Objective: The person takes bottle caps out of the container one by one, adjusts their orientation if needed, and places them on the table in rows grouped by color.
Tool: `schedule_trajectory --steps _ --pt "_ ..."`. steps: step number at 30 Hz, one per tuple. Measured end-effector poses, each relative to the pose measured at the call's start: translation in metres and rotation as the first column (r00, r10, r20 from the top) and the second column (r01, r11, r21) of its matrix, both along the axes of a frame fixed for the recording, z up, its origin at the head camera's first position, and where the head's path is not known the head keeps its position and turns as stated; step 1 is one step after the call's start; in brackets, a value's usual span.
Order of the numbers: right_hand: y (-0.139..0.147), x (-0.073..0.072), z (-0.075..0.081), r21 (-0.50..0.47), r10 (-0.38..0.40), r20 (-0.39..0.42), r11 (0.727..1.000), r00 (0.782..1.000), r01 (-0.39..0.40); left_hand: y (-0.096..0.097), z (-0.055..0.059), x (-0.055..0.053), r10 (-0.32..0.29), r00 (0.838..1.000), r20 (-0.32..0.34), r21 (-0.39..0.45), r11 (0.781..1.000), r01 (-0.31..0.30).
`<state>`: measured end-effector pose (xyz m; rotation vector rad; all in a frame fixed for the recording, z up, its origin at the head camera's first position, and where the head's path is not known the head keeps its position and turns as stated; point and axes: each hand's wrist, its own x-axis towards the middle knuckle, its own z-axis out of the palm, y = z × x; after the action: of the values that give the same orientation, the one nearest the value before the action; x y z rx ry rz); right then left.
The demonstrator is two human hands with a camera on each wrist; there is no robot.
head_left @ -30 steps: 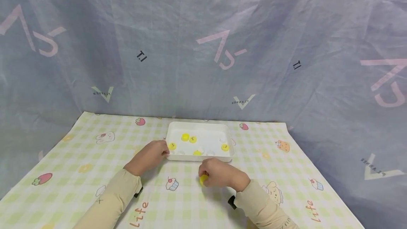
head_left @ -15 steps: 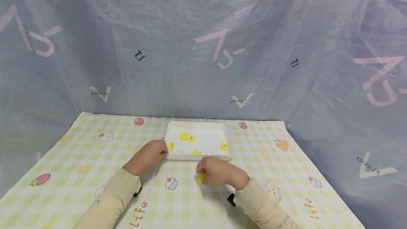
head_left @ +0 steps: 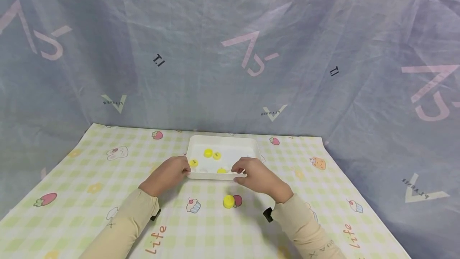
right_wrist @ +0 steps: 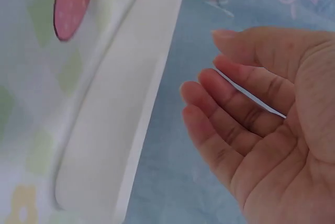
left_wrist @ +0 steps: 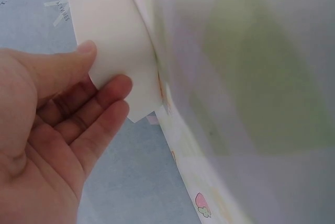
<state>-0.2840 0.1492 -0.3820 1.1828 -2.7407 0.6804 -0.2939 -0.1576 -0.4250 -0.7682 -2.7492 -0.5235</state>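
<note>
1. Head: a disc (head_left: 229, 201) is seated on the bench (head_left: 194, 233) before the tray (head_left: 206, 176).
2. Left wrist: the tray is pinched by the left grip (left_wrist: 55, 135); light pressure is advised.
3. Right wrist: the right grip (right_wrist: 269, 143) is half-parted, unloaded; the rim (right_wrist: 140, 135) should be cleared.

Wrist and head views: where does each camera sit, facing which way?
Head: on the head, facing forward and down at the white tray; left hand, right hand, sleeves show.
Left wrist: worn there, facing the tray's wall; left hand shows.
Right wrist: worn there, facing the tray's wall; both hands show, left partly.
Head and right wrist share the yellow piece.
</note>
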Motion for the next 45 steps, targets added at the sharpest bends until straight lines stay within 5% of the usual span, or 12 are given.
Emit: schedule_trajectory --steps 13,21,28,45 --pt "0.006 -0.021 0.01 -0.076 -0.141 0.014 0.987 0.99 0.142 0.003 -0.003 -0.004 -0.042 0.999 -0.027 0.001 0.999 0.042" --pt "0.007 -0.039 -0.01 -0.019 -0.256 0.06 0.966 0.965 0.257 0.004 -0.002 -0.003 -0.035 0.999 -0.028 -0.003 0.999 0.035" --pt "0.006 -0.044 -0.031 -0.03 -0.278 0.032 0.96 0.96 0.279 0.003 -0.004 -0.003 -0.017 1.0 -0.009 -0.002 1.0 0.017" --pt "-0.005 -0.043 -0.044 0.034 -0.321 0.027 0.947 0.947 0.32 0.0 -0.003 -0.002 -0.009 1.0 -0.004 -0.009 1.0 0.009"
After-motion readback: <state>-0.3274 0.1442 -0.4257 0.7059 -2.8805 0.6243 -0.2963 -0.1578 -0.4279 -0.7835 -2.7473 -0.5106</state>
